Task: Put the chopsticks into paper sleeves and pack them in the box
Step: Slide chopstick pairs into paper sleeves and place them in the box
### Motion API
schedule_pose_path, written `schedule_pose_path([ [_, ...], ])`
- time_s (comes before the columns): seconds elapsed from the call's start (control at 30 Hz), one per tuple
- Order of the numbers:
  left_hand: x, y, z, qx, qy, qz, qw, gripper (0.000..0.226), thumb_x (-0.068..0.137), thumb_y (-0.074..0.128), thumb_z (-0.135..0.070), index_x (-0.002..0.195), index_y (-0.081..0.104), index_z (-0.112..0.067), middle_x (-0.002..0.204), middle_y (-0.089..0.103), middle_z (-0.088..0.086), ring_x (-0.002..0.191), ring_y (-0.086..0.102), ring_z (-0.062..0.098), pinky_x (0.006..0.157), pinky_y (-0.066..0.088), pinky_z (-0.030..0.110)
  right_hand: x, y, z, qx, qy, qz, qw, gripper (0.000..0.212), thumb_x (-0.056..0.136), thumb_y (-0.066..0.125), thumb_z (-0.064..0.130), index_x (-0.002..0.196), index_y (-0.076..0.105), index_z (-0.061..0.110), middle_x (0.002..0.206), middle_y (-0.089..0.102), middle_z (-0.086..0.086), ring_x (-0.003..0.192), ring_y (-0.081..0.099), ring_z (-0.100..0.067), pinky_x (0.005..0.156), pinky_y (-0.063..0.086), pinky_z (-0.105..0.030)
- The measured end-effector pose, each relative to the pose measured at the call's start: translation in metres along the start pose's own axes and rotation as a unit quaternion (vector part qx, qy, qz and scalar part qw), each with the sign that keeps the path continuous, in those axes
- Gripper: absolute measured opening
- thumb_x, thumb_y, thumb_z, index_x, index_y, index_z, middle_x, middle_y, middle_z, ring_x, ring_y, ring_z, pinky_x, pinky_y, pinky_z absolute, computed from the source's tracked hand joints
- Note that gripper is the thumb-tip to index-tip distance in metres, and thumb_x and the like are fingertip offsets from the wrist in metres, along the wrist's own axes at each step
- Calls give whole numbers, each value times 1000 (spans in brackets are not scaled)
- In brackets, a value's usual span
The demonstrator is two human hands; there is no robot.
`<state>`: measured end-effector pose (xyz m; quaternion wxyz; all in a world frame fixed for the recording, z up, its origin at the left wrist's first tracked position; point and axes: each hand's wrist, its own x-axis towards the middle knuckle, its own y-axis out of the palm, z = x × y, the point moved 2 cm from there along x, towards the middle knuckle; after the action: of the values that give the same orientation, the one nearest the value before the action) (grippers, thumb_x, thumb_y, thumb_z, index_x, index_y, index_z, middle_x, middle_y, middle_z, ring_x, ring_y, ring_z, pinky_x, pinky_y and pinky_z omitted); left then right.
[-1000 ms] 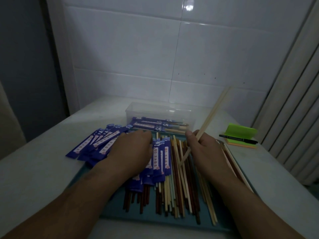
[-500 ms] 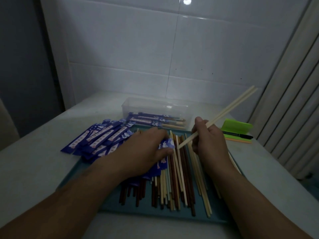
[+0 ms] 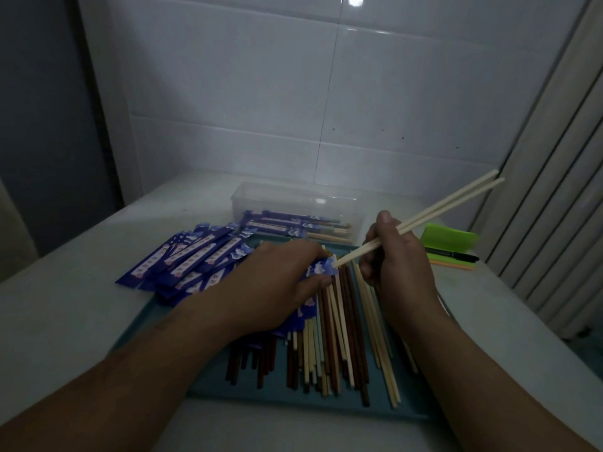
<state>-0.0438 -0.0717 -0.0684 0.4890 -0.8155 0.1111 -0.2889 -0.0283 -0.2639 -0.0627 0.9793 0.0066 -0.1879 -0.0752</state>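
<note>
Right hand [image 3: 396,265] holds chopsticks [image 3: 440,207]; left hand [image 3: 274,282] pinches sleeve [image 3: 321,267].

blue sleeves [image 3: 195,259]; teal tray [image 3: 293,398]

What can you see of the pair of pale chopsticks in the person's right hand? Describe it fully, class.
The pale chopsticks are two plain, straight sticks, seemingly light wood, held side by side. They slant through the air, blunt square ends raised toward the far right, thin tips low at the mouth of a blue paper sleeve. The right hand grips them near their lower third; the left hand pinches the sleeve.
</note>
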Motion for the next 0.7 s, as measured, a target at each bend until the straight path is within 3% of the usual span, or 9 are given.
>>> schedule_pose_path([
  [0.17, 1, -1, -2, -16, 7, -11, 1000, 33, 103, 49, -48, 132, 56, -33, 100, 56, -17, 90, 54, 6, 80, 35, 29, 1, 0, -1, 14, 3, 10, 1000, 41, 109, 42, 42, 84, 56, 13, 59, 50, -5, 50, 50, -18, 48, 38, -28],
  [0.3, 1, -3, -5, -28, 8, -11, 1000, 35, 104, 49, -48, 135, 53, -33, 112, 59, -14, 96, 56, 7, 86, 48, 34, 1, 3, -2, 19, 3, 40, 999, 41, 109, 42, 42, 90, 59, 10, 60, 52, -7, 53, 50, -20, 49, 37, -29],
  [0.4, 1, -3, -7, -41, 12, -12, 999, 34, 104, 50, -46, 137, 50, -36, 113, 54, -19, 97, 55, 0, 84, 48, 27, -2, 6, -1, 4, 1, 61, 998, 43, 109, 42, 45, 98, 66, 10, 64, 56, -7, 55, 51, -20, 51, 37, -29],
  [0.5, 0, -4, -9, -43, 20, -26, 999, 40, 104, 51, -45, 142, 44, -38, 129, 54, -15, 109, 56, 1, 90, 49, 26, -10, 14, 0, -23, 29, 104, 994, 41, 108, 41, 49, 114, 74, 25, 67, 58, 1, 59, 52, -12, 50, 41, -24],
  [0.6, 0, -4, -11, -16, 20, -28, 999, 46, 104, 51, -45, 147, 39, -37, 142, 49, -12, 119, 55, 6, 97, 50, 32, -17, 22, 0, -58, 53, 146, 986, 40, 106, 39, 56, 118, 74, 40, 66, 58, 8, 57, 51, -6, 51, 41, -22],
  [0.7, 2, -5, -11, 27, 16, -23, 999, 41, 106, 46, -44, 145, 40, -35, 125, 48, -13, 105, 56, 8, 87, 50, 32, -13, 21, -1, -37, 78, 122, 989, 48, 104, 38, 63, 113, 76, 35, 63, 50, 2, 56, 48, -10, 50, 39, -26],
])
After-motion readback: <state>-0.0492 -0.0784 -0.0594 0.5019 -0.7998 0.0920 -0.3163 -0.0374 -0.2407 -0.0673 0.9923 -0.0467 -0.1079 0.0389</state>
